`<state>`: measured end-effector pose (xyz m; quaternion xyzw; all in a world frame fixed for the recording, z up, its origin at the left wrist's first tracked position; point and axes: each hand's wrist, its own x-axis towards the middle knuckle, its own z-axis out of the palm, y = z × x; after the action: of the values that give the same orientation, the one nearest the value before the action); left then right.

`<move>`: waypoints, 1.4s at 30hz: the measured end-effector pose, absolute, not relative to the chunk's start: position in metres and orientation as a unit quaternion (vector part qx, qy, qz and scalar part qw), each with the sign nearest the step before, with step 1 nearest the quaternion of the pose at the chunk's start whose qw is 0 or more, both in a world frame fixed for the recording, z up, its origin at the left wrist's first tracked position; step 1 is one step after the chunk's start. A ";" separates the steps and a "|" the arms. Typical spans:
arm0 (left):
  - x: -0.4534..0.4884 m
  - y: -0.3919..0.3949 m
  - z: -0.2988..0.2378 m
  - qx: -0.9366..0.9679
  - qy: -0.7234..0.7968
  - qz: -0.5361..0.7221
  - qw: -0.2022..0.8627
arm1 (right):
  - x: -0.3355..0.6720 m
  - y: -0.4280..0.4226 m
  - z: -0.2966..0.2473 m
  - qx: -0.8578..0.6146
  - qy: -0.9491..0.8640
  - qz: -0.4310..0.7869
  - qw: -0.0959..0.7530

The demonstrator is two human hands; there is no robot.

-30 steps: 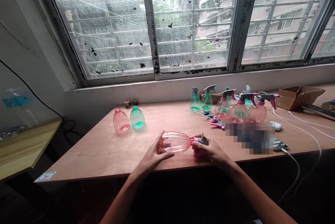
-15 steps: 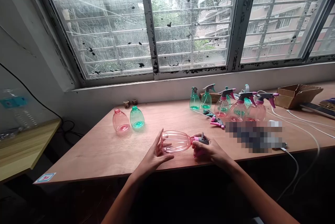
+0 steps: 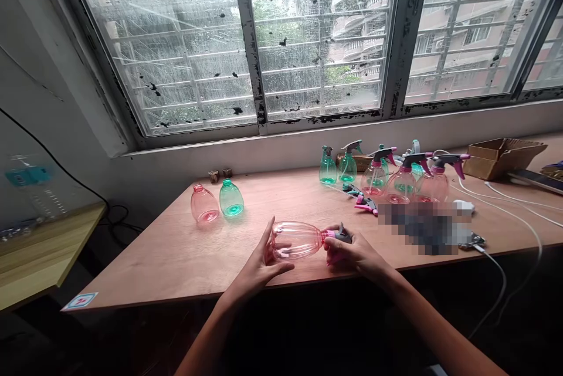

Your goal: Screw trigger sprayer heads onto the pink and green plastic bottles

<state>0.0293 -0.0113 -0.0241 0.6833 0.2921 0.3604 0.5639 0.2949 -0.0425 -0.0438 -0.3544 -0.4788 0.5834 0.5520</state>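
Observation:
A clear pink spray bottle [image 3: 297,240] lies sideways between my hands, just above the table's front edge. My left hand [image 3: 263,261] cups its base, thumb in front and fingers spread behind, some showing through the plastic. My right hand [image 3: 352,251] is closed around the grey and pink spray head [image 3: 341,237] at the bottle's neck, covering most of the trigger. Further back on the left stand a pink bottle [image 3: 204,205] and a green bottle [image 3: 231,199], both without heads. Loose spray heads [image 3: 364,203] lie on the table beyond my right hand.
Several pink bottles with heads [image 3: 401,183] and green ones [image 3: 328,169] stand at the back right. Beyond them are a cardboard box [image 3: 501,159] and white cables [image 3: 521,220]. A blurred patch [image 3: 422,230] covers something right of my hand. The window wall bounds the table [image 3: 176,264] behind.
The view has shifted very slightly. Both hands keep the same hold on the pink spray bottle, with no clear movement between them.

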 end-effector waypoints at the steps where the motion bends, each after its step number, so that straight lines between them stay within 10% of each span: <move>1: 0.029 -0.012 -0.024 0.683 0.295 0.358 0.565 | 0.295 -0.043 -0.044 -0.354 -0.479 0.583 0.552; 42: 0.027 -0.013 -0.022 0.675 0.291 0.352 0.579 | 0.295 -0.042 -0.044 -0.355 -0.488 0.568 0.559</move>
<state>0.0269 -0.0130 -0.0219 0.6750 0.2912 0.3525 0.5791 0.2948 -0.0424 -0.0441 -0.3553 -0.4883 0.5679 0.5593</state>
